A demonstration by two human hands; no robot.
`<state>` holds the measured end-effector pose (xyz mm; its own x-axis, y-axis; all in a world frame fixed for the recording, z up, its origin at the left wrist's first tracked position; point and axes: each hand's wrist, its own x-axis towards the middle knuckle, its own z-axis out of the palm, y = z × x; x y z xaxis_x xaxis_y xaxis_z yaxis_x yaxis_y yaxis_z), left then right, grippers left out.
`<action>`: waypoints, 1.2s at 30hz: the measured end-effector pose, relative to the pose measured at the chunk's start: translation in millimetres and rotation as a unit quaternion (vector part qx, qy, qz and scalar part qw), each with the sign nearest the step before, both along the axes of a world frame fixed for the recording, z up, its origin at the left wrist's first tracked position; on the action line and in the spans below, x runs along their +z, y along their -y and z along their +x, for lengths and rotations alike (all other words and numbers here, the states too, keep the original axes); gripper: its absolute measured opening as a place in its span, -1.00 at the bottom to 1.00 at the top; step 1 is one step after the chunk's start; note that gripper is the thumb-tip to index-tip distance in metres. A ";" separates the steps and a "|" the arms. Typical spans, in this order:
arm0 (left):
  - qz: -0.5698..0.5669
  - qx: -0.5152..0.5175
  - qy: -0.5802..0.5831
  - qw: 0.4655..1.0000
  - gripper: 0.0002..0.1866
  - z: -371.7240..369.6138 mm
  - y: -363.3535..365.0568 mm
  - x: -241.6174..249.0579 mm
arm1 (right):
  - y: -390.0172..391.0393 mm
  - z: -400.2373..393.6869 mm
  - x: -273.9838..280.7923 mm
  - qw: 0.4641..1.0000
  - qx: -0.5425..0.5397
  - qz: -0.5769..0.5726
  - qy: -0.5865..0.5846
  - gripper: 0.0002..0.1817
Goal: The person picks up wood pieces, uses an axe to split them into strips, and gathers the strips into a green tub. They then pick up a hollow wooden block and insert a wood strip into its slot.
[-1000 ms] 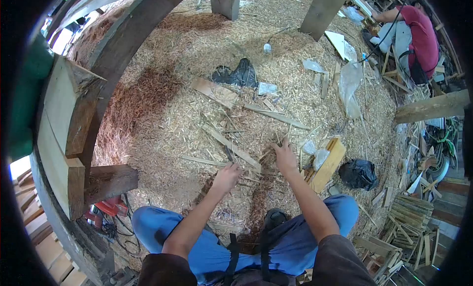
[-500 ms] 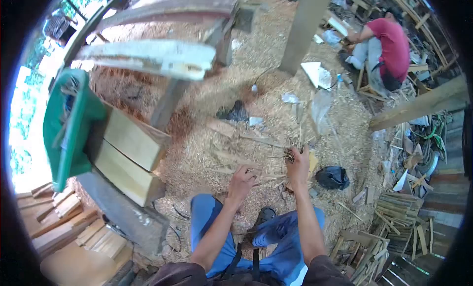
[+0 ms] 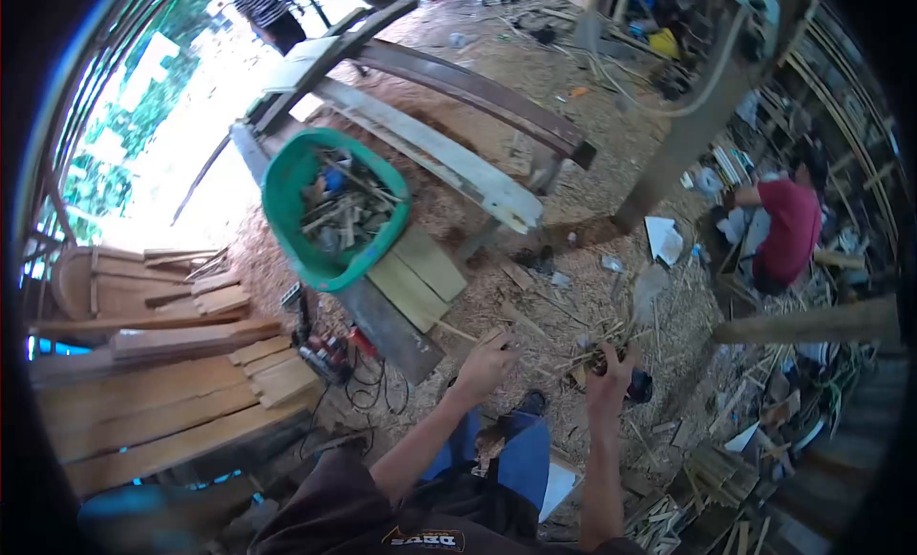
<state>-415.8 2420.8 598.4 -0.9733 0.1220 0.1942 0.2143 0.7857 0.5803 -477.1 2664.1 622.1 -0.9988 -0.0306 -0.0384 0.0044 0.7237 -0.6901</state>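
My left hand [image 3: 485,372] is closed, with a thin wood stick [image 3: 457,330] running from its fingers toward the boards on the bench. To its right, my right hand [image 3: 611,381] is closed around a small bunch of wood scraps [image 3: 598,360], partly hidden by the fingers. Both hands hang above a floor [image 3: 564,311] strewn with shavings and slivers. Ahead on the left, a green tub [image 3: 277,211] full of wood offcuts rests on the bench beside two pale boards [image 3: 417,278]. A dark plastic bag [image 3: 640,387] lies just past my right hand.
A long weathered plank [image 3: 430,154] and a brown beam [image 3: 468,92] lie beyond the tub. Wooden posts [image 3: 683,154] rise at the right, where a person in a red shirt [image 3: 789,225] crouches. A red power tool [image 3: 325,359] with cable and stacked planks [image 3: 172,402] are at left.
My view has swung left and up, bringing the tub's contents into sight. I stand more upright. Both hands are higher off the floor, and the right still holds the scraps.
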 end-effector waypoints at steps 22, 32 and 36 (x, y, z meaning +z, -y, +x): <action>-0.122 0.333 0.001 0.935 -0.30 18.9 531.5 30.6 | 602.5 -60.5 7.9 0.944 0.304 -0.128 -0.020 -0.35; 0.073 0.349 0.103 0.929 -0.38 67.7 517.5 5.9 | 583.2 -7.4 -32.7 0.931 0.356 0.052 0.058 -0.29; 0.073 0.313 0.063 0.945 -0.45 48.2 493.4 -1.0 | 574.8 0.7 -51.1 0.921 0.340 0.186 0.033 -0.35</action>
<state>-367.6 1927.4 597.3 -0.8624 -0.5044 0.0424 -0.3441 0.6456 0.6817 -476.4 2089.3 571.0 -0.7482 -0.6218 -0.2316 -0.5052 0.7601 -0.4088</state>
